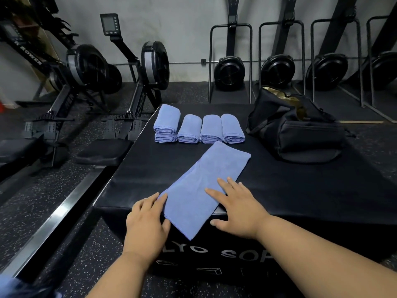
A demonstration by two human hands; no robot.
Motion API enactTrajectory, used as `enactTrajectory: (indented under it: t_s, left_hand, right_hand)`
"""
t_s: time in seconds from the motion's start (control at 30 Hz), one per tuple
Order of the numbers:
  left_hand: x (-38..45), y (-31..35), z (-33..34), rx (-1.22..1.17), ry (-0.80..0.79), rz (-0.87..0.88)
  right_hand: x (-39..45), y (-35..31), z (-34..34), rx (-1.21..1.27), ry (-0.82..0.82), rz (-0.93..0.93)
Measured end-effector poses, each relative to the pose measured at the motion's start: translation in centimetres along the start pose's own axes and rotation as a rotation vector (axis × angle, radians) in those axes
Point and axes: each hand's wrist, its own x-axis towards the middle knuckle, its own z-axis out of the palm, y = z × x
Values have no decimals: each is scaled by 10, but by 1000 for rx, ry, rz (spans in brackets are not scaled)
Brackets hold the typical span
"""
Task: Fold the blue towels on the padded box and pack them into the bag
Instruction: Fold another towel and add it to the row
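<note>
A long blue towel [199,190] lies folded into a strip, slanting across the black padded box [290,190], with its near end hanging over the front edge. My left hand [146,222] touches the strip's near left edge, fingers fairly straight. My right hand [236,209] rests flat on its right side. Several rolled blue towels [199,129] stand in a row at the back of the box, with one stacked on another at the left. A black duffel bag [300,130] sits unzipped at the back right of the box.
Rowing machines [90,69] stand on the speckled floor to the left, with a metal rail [53,216] running beside the box. Black fan machines [277,72] line the back wall.
</note>
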Motion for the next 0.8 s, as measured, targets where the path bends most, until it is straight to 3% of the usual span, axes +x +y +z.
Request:
enactTrajectory:
  t_s: [0.17,0.33,0.57,0.67,0.8]
  left_hand:
    - [6,-1,-7,-169,64,-77]
    - [2,-4,-13,-155,103,-104]
    - [1,-10,-5,-147,101,186]
    - [-2,-5,-6,-137,87,267]
    - [-10,3,-11,-162,74,367]
  right_hand:
    - [0,-3,1,0,39,22]
    - [1,-3,3,34,72,39]
    - [1,-5,5,11,91,22]
    - [0,-6,13,-85,192,-120]
    - [-2,-7,25,-40,255,-238]
